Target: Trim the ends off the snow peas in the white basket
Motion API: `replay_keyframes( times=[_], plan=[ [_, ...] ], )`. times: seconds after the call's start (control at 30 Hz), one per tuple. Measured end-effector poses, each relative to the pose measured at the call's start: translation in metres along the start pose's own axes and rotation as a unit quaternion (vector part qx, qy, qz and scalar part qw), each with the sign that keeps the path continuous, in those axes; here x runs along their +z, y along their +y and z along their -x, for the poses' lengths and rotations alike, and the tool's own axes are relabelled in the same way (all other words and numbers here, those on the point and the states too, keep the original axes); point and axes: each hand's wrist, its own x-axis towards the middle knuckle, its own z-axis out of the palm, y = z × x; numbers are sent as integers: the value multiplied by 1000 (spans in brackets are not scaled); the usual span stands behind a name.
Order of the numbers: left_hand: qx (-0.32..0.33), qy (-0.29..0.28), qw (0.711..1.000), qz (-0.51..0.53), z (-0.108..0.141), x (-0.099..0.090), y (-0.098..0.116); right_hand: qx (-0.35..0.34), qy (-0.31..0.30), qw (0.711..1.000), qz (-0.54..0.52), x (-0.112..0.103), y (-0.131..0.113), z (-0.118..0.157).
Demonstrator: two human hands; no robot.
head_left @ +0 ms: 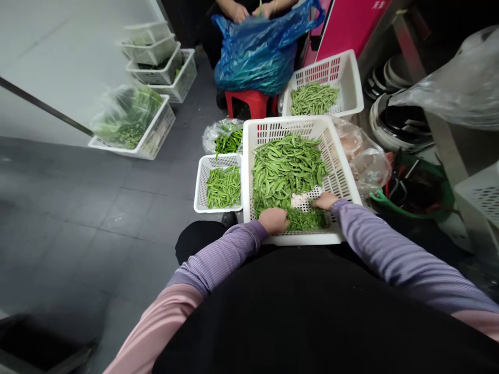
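Flat green pea pods fill much of a large white slotted basket in front of me. At its near end lies a heap of small green trimmings, with a bare whitish patch just behind it. My left hand is inside the basket at the left of this heap, its fingers curled and their tips partly hidden. On the heap's right side my right hand reaches down with bent fingers close together. What either hand grips is too small or hidden to make out.
Left of the basket stands a small white basket of green pods, with a bag of green peppers behind. Another basket holds green beans. A co-worker's hands are over a blue bag on a red stool.
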Motion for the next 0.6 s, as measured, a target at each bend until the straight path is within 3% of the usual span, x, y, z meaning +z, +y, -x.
replay_keyframes(
  times=[0.13, 0.2, 0.3, 0.4, 0.6],
  plan=[
    [61, 50, 994, 70, -2, 2, 6, -14, -21, 988, -154, -23, 20, 36],
    [93, 80, 986, 112, -4, 2, 12, -28, -63, 947, -313, -16, 18, 56],
    [113, 107, 978, 138, -4, 3, 19, -23, -121, 860, -495, 5, 3, 79],
    [115, 109, 979, 129, -1, 2, 21, -6, -121, 845, -520, 18, -11, 92],
    [126, 114, 981, 95, 1, 5, 16, 25, -108, 832, -544, 20, -21, 95]
  ],
)
